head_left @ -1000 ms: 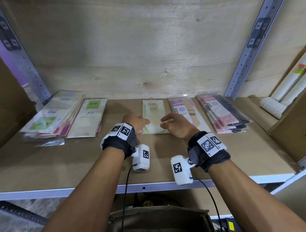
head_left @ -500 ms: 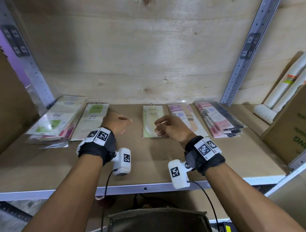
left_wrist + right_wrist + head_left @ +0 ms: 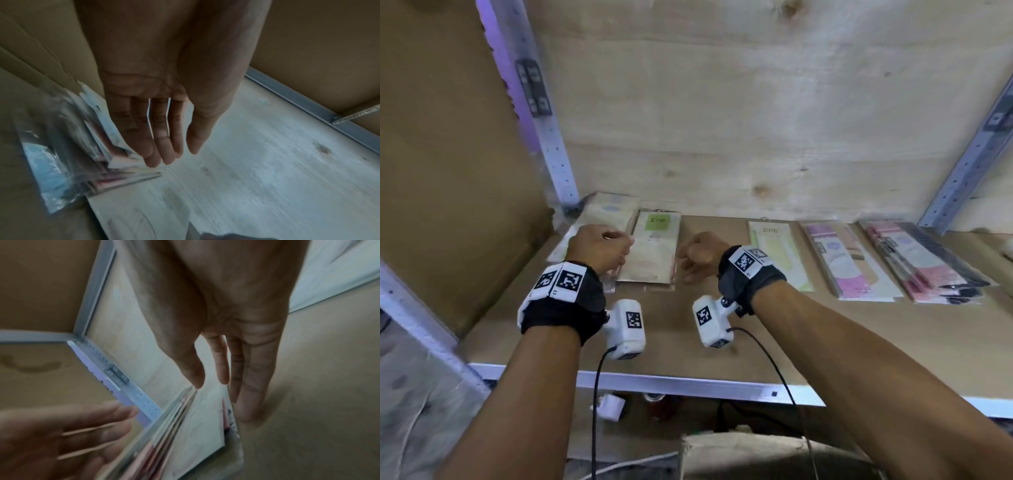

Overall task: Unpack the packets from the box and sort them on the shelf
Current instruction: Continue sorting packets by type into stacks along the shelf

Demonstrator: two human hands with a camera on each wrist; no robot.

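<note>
Both hands, left (image 3: 599,248) and right (image 3: 700,255), flank the green-labelled clear packet stack (image 3: 652,251) with straight fingers grasping nothing, seemingly squaring it; next, probably fetch another packet.

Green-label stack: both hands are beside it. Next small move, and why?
Probably press both hands inward to square the green-label stack: the left hand and right hand flank it, fingers straight, holding nothing, and its packet edges look uneven in the right wrist view.

Plywood back wall (image 3: 739,113), perforated metal uprights (image 3: 551,137), cardboard side panel (image 3: 448,154).
</note>
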